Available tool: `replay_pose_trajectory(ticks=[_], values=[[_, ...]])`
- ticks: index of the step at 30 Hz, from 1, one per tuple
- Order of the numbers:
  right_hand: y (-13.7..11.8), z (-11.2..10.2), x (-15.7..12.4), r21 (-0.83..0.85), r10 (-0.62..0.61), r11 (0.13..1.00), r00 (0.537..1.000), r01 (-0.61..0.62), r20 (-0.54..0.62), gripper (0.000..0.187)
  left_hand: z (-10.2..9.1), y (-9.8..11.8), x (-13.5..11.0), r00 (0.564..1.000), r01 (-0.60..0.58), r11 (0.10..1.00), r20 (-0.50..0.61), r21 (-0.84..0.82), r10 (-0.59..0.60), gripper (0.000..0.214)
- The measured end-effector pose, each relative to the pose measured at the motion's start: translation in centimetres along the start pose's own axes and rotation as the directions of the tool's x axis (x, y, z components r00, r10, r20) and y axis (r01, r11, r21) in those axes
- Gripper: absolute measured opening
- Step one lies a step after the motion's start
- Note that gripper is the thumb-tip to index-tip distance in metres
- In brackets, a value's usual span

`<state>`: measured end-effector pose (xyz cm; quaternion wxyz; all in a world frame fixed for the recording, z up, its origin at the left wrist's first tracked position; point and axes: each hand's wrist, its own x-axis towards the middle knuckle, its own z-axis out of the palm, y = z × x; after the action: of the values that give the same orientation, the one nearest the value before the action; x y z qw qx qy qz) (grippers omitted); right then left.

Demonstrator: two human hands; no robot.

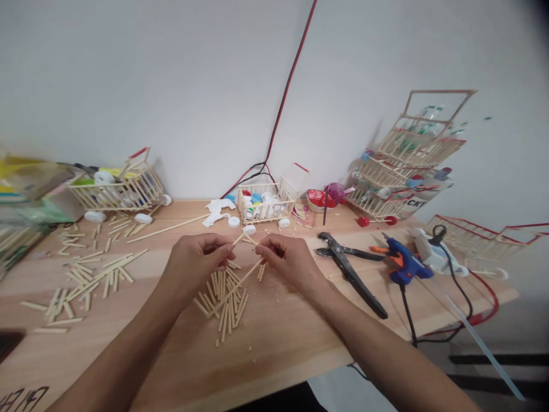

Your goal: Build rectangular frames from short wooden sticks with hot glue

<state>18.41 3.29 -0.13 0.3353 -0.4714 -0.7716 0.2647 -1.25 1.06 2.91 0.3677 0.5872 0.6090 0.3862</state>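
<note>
My left hand [195, 260] and my right hand [288, 260] meet above the middle of the wooden table [278, 343]. Each hand pinches thin wooden sticks [245, 237] whose tips cross between the fingertips. One longer stick [240, 283] slants down from my right hand to the table. Right under the hands lies a pile of short cut sticks [225, 300].
More cut sticks [86, 280] are scattered at the left. Small stick-built carts stand at the back: one at the left [122, 189], one in the middle [266, 203], stacked ones at the right [407, 166]. Black pliers [349, 272] and a blue glue gun [405, 266] lie right of my hands.
</note>
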Motion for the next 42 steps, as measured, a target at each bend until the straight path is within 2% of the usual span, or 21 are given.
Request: replay_pose_trajectory(ticks=[9,19,42], values=[[-0.05,0.1,-0.02,0.032,0.025,0.999,1.0,-0.024,-0.011,0.019,0.08,-0.79,0.3,1.0,0.009,0.997,0.028,-0.083,-0.006,0.02],[0.37,0.46,0.1,0.042,0.002,0.999,0.999,0.0,-0.038,0.018,0.06,-0.55,0.18,0.999,0.01,0.995,0.035,-0.102,-0.007,0.021],[0.72,0.8,0.11,0.067,0.022,0.998,0.999,-0.02,-0.026,0.022,0.06,-0.2,0.19,1.0,-0.021,0.999,0.015,-0.024,0.021,0.019]])
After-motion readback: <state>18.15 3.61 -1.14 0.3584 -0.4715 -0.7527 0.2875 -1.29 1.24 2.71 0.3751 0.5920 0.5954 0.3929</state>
